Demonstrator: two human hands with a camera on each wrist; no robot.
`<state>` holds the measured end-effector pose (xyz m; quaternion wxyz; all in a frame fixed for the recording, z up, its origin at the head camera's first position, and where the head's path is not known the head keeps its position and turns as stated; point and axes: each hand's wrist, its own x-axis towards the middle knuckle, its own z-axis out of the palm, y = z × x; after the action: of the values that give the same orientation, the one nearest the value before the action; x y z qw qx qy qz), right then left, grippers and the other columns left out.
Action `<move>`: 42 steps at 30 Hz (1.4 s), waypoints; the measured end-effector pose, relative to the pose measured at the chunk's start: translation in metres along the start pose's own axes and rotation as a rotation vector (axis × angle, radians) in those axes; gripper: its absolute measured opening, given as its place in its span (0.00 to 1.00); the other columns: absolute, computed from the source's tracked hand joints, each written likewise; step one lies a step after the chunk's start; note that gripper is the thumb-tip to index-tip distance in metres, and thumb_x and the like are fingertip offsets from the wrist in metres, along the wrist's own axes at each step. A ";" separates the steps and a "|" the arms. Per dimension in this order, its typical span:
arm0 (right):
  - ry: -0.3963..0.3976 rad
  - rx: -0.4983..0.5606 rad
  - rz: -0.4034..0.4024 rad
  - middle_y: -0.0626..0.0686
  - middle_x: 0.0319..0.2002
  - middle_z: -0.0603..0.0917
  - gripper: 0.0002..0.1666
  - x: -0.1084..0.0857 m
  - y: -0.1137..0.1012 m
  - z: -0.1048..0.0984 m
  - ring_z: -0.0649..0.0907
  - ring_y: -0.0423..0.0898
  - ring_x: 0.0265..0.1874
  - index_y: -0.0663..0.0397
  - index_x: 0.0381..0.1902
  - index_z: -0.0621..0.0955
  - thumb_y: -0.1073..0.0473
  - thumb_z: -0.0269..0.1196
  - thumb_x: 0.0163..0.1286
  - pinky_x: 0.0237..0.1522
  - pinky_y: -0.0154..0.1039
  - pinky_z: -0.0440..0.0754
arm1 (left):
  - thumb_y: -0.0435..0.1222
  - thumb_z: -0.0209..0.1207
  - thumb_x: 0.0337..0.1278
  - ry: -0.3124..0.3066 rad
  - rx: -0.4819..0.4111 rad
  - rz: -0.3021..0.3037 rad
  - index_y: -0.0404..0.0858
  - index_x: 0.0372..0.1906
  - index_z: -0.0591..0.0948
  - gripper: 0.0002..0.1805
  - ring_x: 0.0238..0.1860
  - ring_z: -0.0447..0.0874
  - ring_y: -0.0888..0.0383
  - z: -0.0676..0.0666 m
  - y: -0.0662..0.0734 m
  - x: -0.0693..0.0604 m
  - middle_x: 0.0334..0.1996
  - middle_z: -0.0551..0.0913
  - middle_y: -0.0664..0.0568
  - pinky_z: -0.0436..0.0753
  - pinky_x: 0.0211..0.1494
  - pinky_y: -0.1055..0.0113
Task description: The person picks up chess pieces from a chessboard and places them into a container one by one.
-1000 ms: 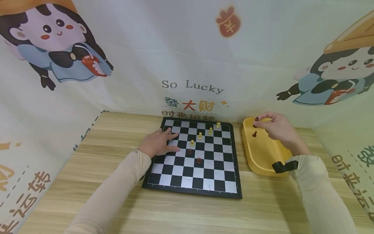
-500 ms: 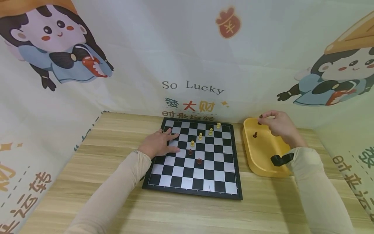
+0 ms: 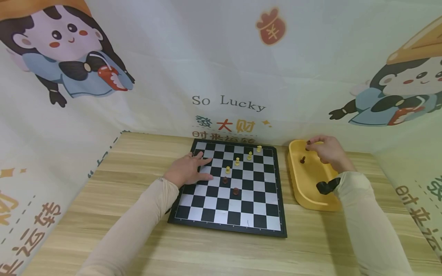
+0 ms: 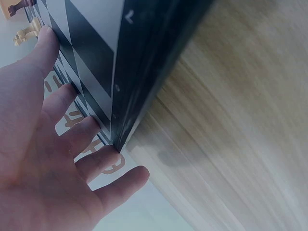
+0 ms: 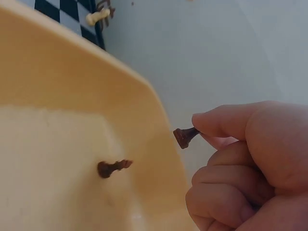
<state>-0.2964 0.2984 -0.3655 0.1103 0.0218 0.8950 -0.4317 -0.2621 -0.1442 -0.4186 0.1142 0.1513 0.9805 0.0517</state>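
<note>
My right hand (image 3: 328,151) pinches a dark brown chess piece (image 5: 184,138) between thumb and index finger, above the far end of a yellow tray (image 5: 150,89). Its top is hidden by the fingers. A second dark brown chess piece (image 5: 113,168) is inside the tray, apart from the hand. My left hand (image 3: 186,170) rests on the left side of a black-and-white chessboard (image 3: 222,214), its fingers spread. Several pale yellow chess pieces (image 3: 237,161) stand in a diagonal line on the board. Two dark brown pieces, one (image 3: 225,179) behind the other (image 3: 236,191), are near its middle.
The board and tray share a wood-grain table (image 3: 207,253), the tray to the right of the board. Behind them hangs a pale printed cloth (image 3: 221,73), which also closes in the left and right sides.
My right hand, still pinching the dark brown chess piece, has shifted slightly right, then sunk a little over the tray. The left hand keeps its place on the board.
</note>
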 end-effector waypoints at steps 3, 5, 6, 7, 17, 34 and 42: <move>-0.003 0.010 0.005 0.48 0.43 0.82 0.23 0.005 0.006 0.004 0.62 0.34 0.11 0.64 0.62 0.73 0.53 0.56 0.78 0.17 0.31 0.66 | 0.67 0.57 0.61 0.002 -0.002 -0.004 0.56 0.78 0.65 0.43 0.79 0.58 0.32 0.001 0.000 0.000 0.81 0.57 0.45 0.66 0.78 0.42; -0.002 0.015 0.012 0.54 0.47 0.83 0.23 0.007 0.009 0.006 0.62 0.34 0.11 0.65 0.62 0.73 0.54 0.56 0.78 0.17 0.31 0.66 | 0.68 0.57 0.61 0.003 -0.002 -0.003 0.56 0.78 0.65 0.43 0.79 0.58 0.33 0.001 0.000 -0.001 0.81 0.58 0.46 0.66 0.79 0.42; -0.001 0.017 0.017 0.57 0.50 0.83 0.24 0.007 0.011 0.007 0.62 0.34 0.11 0.65 0.63 0.73 0.54 0.55 0.78 0.17 0.31 0.66 | 0.68 0.57 0.61 0.003 0.002 0.000 0.56 0.78 0.65 0.43 0.79 0.58 0.33 0.001 0.000 -0.001 0.81 0.58 0.46 0.66 0.78 0.42; -0.002 0.019 0.022 0.60 0.52 0.83 0.24 0.008 0.012 0.007 0.61 0.34 0.11 0.65 0.64 0.72 0.54 0.55 0.79 0.17 0.32 0.66 | 0.68 0.57 0.61 0.004 0.003 0.002 0.56 0.78 0.65 0.43 0.79 0.59 0.33 0.001 0.000 -0.002 0.81 0.58 0.46 0.67 0.78 0.42; -0.002 0.046 0.073 0.39 0.31 0.84 0.27 0.010 0.020 0.009 0.60 0.33 0.09 0.69 0.67 0.70 0.57 0.54 0.78 0.16 0.31 0.64 | 0.67 0.57 0.61 0.002 -0.008 0.009 0.55 0.78 0.65 0.43 0.79 0.58 0.32 -0.001 0.000 -0.002 0.81 0.58 0.45 0.67 0.79 0.42; 0.003 0.045 0.097 0.36 0.30 0.82 0.26 0.018 0.034 0.012 0.62 0.34 0.11 0.69 0.65 0.71 0.57 0.56 0.76 0.18 0.31 0.66 | 0.67 0.57 0.62 -0.003 -0.005 -0.001 0.56 0.78 0.65 0.43 0.79 0.57 0.33 -0.003 0.004 -0.004 0.81 0.58 0.46 0.66 0.79 0.43; -0.011 0.042 0.092 0.35 0.25 0.81 0.26 0.021 0.035 0.013 0.61 0.34 0.10 0.69 0.65 0.71 0.57 0.56 0.76 0.17 0.31 0.65 | 0.68 0.57 0.61 0.003 0.000 -0.003 0.56 0.78 0.65 0.43 0.79 0.58 0.33 -0.003 0.003 -0.005 0.81 0.58 0.46 0.66 0.79 0.43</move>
<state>-0.3096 0.3092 -0.4045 0.1342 0.0628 0.8833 -0.4448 -0.2575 -0.1430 -0.4148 0.1129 0.1498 0.9809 0.0519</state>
